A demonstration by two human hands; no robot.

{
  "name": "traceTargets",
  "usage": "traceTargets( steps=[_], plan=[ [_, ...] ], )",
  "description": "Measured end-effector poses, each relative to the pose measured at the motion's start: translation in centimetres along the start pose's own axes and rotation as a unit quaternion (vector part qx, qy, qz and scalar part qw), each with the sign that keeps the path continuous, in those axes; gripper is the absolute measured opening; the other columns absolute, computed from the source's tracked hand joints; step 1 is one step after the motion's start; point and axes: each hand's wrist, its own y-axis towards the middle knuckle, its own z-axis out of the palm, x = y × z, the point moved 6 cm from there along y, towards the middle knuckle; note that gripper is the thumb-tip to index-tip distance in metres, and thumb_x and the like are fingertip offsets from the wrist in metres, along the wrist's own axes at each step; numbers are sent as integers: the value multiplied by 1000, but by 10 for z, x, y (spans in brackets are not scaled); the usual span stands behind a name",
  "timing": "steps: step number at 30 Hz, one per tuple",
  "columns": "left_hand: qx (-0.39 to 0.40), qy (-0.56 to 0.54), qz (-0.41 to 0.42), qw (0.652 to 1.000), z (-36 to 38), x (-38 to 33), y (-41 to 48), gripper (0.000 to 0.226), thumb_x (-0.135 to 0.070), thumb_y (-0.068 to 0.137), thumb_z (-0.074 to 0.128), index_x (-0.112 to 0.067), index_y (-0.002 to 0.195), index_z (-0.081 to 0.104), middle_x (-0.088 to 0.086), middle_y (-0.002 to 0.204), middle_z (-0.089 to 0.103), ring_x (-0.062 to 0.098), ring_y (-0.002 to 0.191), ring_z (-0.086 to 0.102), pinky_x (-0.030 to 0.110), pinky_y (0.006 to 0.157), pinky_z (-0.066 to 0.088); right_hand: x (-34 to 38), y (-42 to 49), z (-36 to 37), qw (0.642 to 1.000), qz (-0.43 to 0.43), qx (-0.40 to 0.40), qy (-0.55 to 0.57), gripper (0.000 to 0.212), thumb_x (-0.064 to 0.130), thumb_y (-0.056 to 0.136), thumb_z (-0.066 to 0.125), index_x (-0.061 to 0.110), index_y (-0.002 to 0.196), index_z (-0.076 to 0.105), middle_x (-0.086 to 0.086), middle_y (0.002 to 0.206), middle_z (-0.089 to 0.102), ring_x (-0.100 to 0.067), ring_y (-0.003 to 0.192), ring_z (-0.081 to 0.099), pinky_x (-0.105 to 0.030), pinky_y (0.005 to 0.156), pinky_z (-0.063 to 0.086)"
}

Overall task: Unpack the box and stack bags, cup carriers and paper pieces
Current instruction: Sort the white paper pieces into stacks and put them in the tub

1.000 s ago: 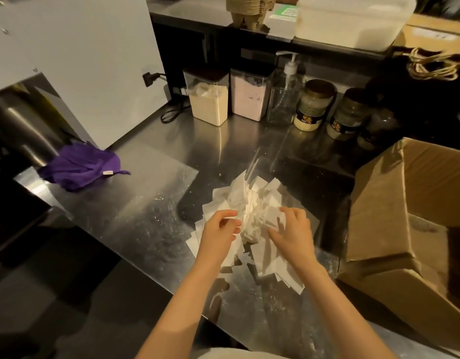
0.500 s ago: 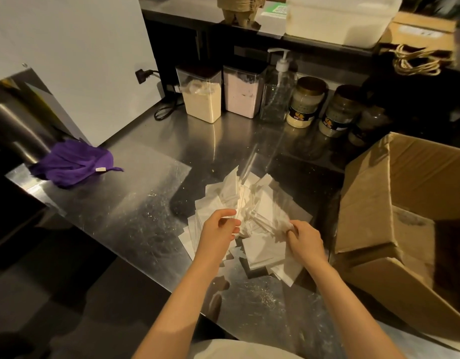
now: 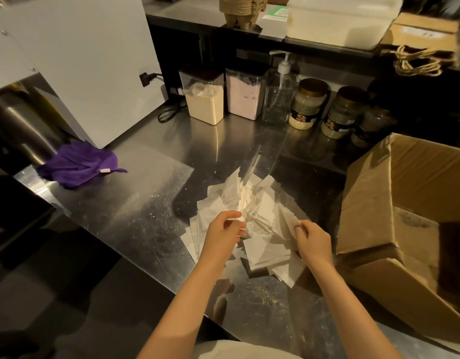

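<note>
One cardboard box (image 3: 418,177), one loose pile of paper pieces (image 3: 262,252) on the counter (image 3: 146,198). The fingers of the left hand (image 3: 223,231) and right hand (image 3: 314,239) pinch papers; the right has shifted toward the box.

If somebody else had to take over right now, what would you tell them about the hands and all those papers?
Left hand: fingers pinch paper pieces at the pile's left side.
Right hand: grips pieces at the pile's right edge.
Things: the pieces lie in a loose, messy heap on the counter. The open box is right of the heap, its inside too dark to see.
Done: pieces are out of the box.
Left: square the pieces into a neat stack, then check the box for more.
</note>
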Motion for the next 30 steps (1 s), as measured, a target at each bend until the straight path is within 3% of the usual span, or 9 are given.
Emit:
traceTargets(
  steps=[4,7,10,15,19,22,24,27,30],
  plan=[
    [3,2,-4,1000,3,2,0,17,-19,99,49,-30,108,57,-2,106,64,17,99,63,26,75,53,14,-4,-23,997,3,-43,65,20,19,99,46,9,88,60,-5,77,56,-18,71,51,-21,55,35],
    [6,4,2,1000,8,0,1,16,-20,98,51,-33,103,58,-6,102,64,12,96,63,27,80,54,33,-10,-44,985,-12,-50,166,18,17,94,49,10,78,54,-6,76,55,-21,71,55,-30,60,48],
    [18,-23,9,1000,12,-1,1,15,-24,97,54,-34,106,60,-6,114,62,13,104,61,31,92,52,51,-16,-58,957,-13,-14,290,26,29,81,45,7,70,52,-8,77,54,-24,75,56,-38,63,51],
    [35,-91,21,995,12,-16,-4,22,-43,99,45,-33,113,59,-8,119,63,13,114,59,37,105,45,76,-18,-64,925,-53,169,336,61,41,68,54,-18,81,49,-29,87,50,-35,83,50,-32,65,43],
    [178,-109,-9,978,17,-30,-15,41,-51,93,42,-22,113,65,-3,106,73,14,102,68,30,93,53,89,-24,-57,922,-56,270,271,57,38,68,58,-17,74,49,-34,84,47,-33,76,48,-24,59,44],
    [271,-73,-42,959,29,-28,-29,32,-38,94,58,-17,118,64,1,112,71,21,109,66,44,95,53,89,-25,-49,937,-37,254,236,41,32,86,57,-9,79,58,-28,77,50,-28,64,47,-21,53,39],
    [271,-67,-48,959,33,-24,-31,32,-30,94,62,-13,121,63,5,118,70,24,110,65,49,96,52,85,-24,-47,943,-5,205,262,24,28,95,56,7,90,66,-11,84,61,-15,67,57,-18,53,42],
    [224,-129,-48,965,33,-23,-30,20,-21,97,56,-17,115,64,2,113,71,16,103,69,38,90,56,73,-26,-43,912,97,153,368,20,30,94,56,16,108,62,-8,110,63,-24,99,63,-25,65,51],
    [186,-153,-42,970,32,-20,-24,20,-21,99,53,-26,116,61,-5,112,71,10,102,68,29,85,57,68,-38,-27,879,162,195,404,34,35,91,60,13,117,58,-9,115,62,-27,104,63,-36,84,55]
  ],
)
